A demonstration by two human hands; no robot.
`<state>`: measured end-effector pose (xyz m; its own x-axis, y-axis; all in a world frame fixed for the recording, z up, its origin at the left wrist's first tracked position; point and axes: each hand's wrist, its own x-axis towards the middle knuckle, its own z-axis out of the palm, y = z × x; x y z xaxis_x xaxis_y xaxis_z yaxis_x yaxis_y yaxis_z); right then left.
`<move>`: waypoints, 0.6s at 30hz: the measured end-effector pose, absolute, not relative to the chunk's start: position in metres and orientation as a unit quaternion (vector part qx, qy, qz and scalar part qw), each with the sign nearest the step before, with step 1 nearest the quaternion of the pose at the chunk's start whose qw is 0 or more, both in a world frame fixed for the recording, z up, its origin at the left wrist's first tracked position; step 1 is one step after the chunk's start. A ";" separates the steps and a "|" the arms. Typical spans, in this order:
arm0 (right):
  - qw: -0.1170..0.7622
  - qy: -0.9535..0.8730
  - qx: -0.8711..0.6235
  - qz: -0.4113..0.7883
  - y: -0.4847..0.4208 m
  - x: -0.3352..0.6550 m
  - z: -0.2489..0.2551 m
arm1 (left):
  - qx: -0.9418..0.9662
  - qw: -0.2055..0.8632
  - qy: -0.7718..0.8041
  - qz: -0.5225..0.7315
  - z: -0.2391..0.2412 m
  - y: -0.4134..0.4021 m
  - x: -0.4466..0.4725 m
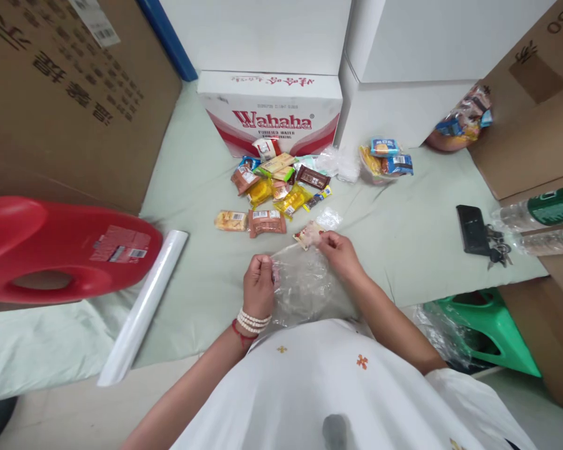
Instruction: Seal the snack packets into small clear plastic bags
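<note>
My left hand [259,280] is closed on the edge of a clear plastic bag [304,284], which hangs at the table's front edge close to my body. Something small and pinkish shows beside my left fingers, too hidden to name. Between the fingertips of my right hand [338,251] is a small cream-and-red snack packet [308,235], above the bag's upper side. Just beyond lie a brown snack packet [267,223] and a pale wrapped pastry [231,220]. Behind them several wrapped snacks [290,199] are heaped, yellow, brown and green.
A Wahaha carton [272,115] stands behind the heap. Right of it sits a clear tub of snacks [379,165]. A red jug [65,250] and a white roll [143,306] lie left; a phone [472,229], keys [499,250] and bottles [538,212] lie right.
</note>
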<state>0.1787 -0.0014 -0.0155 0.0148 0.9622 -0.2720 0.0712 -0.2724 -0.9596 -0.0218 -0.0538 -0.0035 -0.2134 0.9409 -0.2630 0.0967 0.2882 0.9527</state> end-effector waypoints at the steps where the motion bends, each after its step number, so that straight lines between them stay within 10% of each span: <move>1: 0.419 -0.424 -0.584 0.551 0.001 0.184 -0.016 | 0.402 0.476 0.655 0.427 -0.007 -0.053 -0.027; 11: 0.386 -0.405 -0.576 0.596 -0.001 0.191 -0.010 | 0.780 0.208 0.507 0.301 -0.001 -0.034 -0.029; 18: 0.385 -0.380 -0.592 0.598 -0.002 0.204 0.001 | 0.644 0.321 0.584 0.376 -0.021 -0.020 0.007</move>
<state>0.2036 -0.0016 0.0008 -0.0042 0.9095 -0.4156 -0.0105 -0.4157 -0.9095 0.0066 -0.0199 -0.0208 0.0356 0.9933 0.1096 0.5094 -0.1124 0.8532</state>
